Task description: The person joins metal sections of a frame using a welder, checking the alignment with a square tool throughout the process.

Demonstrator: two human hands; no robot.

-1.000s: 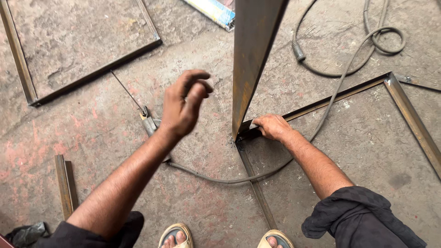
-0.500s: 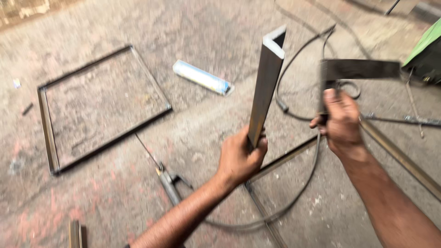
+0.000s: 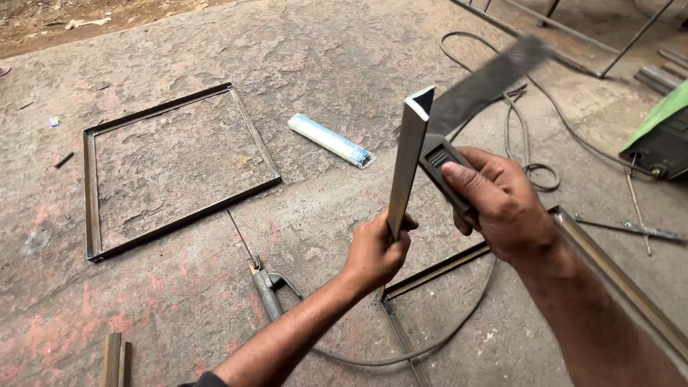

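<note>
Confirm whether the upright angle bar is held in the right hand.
No: the left hand grips the upright angle bar, while the right hand holds a try square against it.

We see the left hand [image 3: 374,252] gripping an upright angle-iron bar [image 3: 408,161], while the right hand [image 3: 502,204] presses a blurred try square [image 3: 469,107] against it.

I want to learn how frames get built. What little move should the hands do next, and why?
Probably bring the square tool in the right hand flat against the upright metal bar. The left hand holds that bar standing on the floor frame's corner, and the tool sits just beside it, blurred.
</note>
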